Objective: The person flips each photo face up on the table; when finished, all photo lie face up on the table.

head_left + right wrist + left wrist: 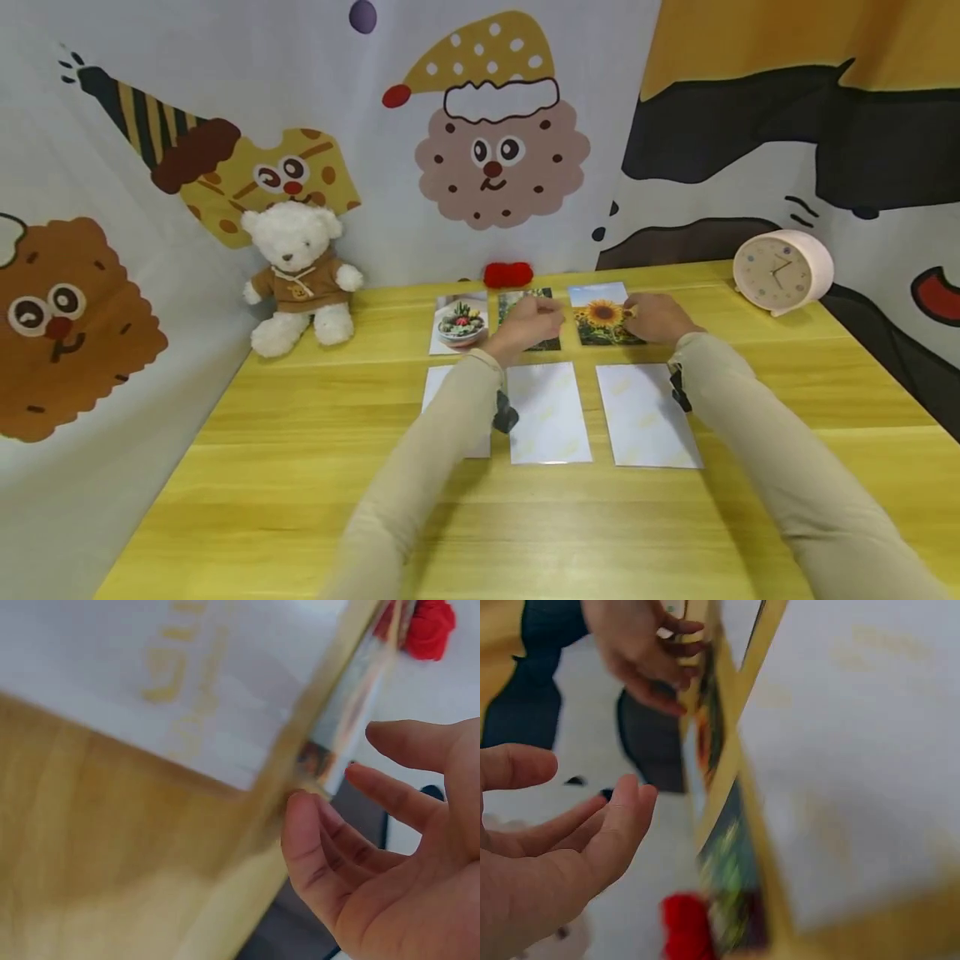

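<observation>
My left hand point(531, 327) hovers over the middle photo card point(543, 294), a green plant picture that it partly covers. In the left wrist view that hand point(562, 855) has loosely bent fingers and thumb apart, with nothing between them. At the right edge of the sunflower photo card point(602, 313) is my right hand point(660, 318). The right wrist view shows its fingers point(304, 832) relaxed and close to the card's corner point(337, 761), not pinching it. A photo card of a bowl of succulents point(461, 325) lies left of the other two.
In front of the photos lie three white sheets: middle point(551, 417), right point(648, 417), and left point(480, 442), partly under my left sleeve. A red fuzzy thing point(508, 275) sits behind the photos. A white teddy bear point(296, 283) sits back left, a round clock point(780, 271) back right.
</observation>
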The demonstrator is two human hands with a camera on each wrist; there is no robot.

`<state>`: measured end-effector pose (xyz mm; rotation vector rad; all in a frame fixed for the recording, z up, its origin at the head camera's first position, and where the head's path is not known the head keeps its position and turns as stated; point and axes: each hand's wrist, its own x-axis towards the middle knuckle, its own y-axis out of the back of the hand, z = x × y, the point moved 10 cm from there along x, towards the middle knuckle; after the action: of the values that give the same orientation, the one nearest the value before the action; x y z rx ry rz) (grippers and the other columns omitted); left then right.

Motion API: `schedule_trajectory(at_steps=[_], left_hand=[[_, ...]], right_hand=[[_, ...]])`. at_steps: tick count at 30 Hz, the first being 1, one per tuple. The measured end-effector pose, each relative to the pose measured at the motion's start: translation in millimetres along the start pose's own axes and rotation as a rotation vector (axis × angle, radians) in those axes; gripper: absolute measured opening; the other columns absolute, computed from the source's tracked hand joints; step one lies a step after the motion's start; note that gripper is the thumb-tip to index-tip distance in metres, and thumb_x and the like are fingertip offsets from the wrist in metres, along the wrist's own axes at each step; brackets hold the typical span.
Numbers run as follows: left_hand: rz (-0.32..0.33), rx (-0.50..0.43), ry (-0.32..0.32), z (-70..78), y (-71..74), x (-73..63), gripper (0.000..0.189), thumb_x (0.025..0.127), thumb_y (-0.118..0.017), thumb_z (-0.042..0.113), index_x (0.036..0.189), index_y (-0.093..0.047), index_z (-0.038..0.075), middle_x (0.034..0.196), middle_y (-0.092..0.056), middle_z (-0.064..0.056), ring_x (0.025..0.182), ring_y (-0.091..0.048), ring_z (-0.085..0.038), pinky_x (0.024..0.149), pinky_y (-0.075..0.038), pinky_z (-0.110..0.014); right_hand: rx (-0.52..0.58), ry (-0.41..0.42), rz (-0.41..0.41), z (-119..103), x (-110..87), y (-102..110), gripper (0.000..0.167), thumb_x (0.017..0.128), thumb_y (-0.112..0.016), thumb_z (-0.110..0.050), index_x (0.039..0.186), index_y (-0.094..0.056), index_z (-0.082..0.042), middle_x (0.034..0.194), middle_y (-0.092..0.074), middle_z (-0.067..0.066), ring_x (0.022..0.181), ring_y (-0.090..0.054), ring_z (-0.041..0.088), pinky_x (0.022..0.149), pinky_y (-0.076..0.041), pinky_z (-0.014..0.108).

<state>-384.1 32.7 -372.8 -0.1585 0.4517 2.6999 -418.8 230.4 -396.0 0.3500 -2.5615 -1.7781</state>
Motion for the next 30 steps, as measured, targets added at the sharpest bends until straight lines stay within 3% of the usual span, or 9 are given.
schedule_trajectory(at_steps=[3,6,9,13,17,20,25,30], left_hand=[[-0.003,0.017,-0.004,0.2,32.6,-26.1,0.042,0.102,-0.054,0.015,0.141,-0.054,0.003,0.143,-0.057,-0.017,0.126,-0.060,-0.035,0.109,-0.050,-0.048],[0.020,0.055,-0.008,-6.4,70.7,-53.6,0.042,0.101,-0.056,0.018,0.141,-0.053,0.003,0.141,-0.059,-0.017,0.124,-0.062,-0.033,0.109,-0.050,-0.049],[0.041,0.062,0.009,-22.4,104.6,-79.6,0.043,0.103,-0.054,0.018,0.142,-0.051,0.000,0.142,-0.056,-0.021,0.128,-0.059,-0.037,0.111,-0.048,-0.049],[0.038,0.092,0.050,-53.4,133.0,-113.9,0.044,0.106,-0.047,0.015,0.145,-0.044,-0.005,0.148,-0.047,-0.029,0.137,-0.049,-0.043,0.115,-0.044,-0.050],[0.007,0.102,0.077,-75.8,141.0,-140.8,0.048,0.107,-0.043,0.015,0.149,-0.037,-0.009,0.150,-0.042,-0.032,0.139,-0.045,-0.046,0.115,-0.043,-0.052],[-0.018,0.092,0.082,-86.8,139.2,-153.9,0.051,0.107,-0.044,0.016,0.150,-0.034,-0.010,0.150,-0.042,-0.034,0.137,-0.047,-0.047,0.114,-0.044,-0.052],[-0.038,0.065,0.092,-96.8,133.2,-164.7,0.054,0.107,-0.045,0.017,0.151,-0.030,-0.009,0.148,-0.042,-0.034,0.137,-0.047,-0.047,0.114,-0.046,-0.050],[-0.019,0.070,0.099,-103.1,131.5,-165.6,0.054,0.106,-0.044,0.017,0.151,-0.030,-0.010,0.145,-0.045,-0.035,0.136,-0.048,-0.046,0.111,-0.048,-0.049]], right_hand=[[0.020,0.012,-0.016,-9,-8.7,2,0.049,0.099,-0.051,-0.022,0.140,-0.051,0.006,0.132,-0.061,0.032,0.097,-0.063,0.044,0.087,-0.051,0.055],[0.038,0.041,-0.031,-22,-17.8,5,0.049,0.100,-0.053,-0.024,0.138,-0.053,0.006,0.137,-0.057,0.032,0.106,-0.062,0.045,0.093,-0.051,0.057],[0.043,0.072,-0.038,-35,-25.9,7,0.047,0.100,-0.056,-0.026,0.135,-0.056,0.005,0.137,-0.057,0.033,0.120,-0.057,0.048,0.099,-0.048,0.061],[0.064,0.128,-0.045,-60,-35.9,1,0.043,0.100,-0.059,-0.027,0.131,-0.061,0.002,0.121,-0.066,0.027,0.102,-0.064,0.036,0.084,-0.054,0.047],[0.176,0.212,-0.062,-90,-47.7,-8,0.039,0.100,-0.061,-0.024,0.129,-0.062,0.003,0.110,-0.069,0.022,0.082,-0.067,0.024,0.067,-0.054,0.033],[0.300,0.244,-0.114,-113,-58.9,-20,0.043,0.100,-0.060,-0.023,0.134,-0.058,0.004,0.116,-0.067,0.025,0.079,-0.071,0.024,0.067,-0.058,0.034],[0.447,0.271,-0.202,-155,-76.1,-47,0.049,0.101,-0.058,-0.026,0.142,-0.050,0.001,0.124,-0.063,0.023,0.092,-0.073,0.027,0.081,-0.061,0.040],[0.483,0.317,-0.227,-193,-87.8,-72,0.052,0.101,-0.059,-0.027,0.145,-0.048,-0.002,0.130,-0.061,0.021,0.113,-0.066,0.030,0.092,-0.058,0.041]])
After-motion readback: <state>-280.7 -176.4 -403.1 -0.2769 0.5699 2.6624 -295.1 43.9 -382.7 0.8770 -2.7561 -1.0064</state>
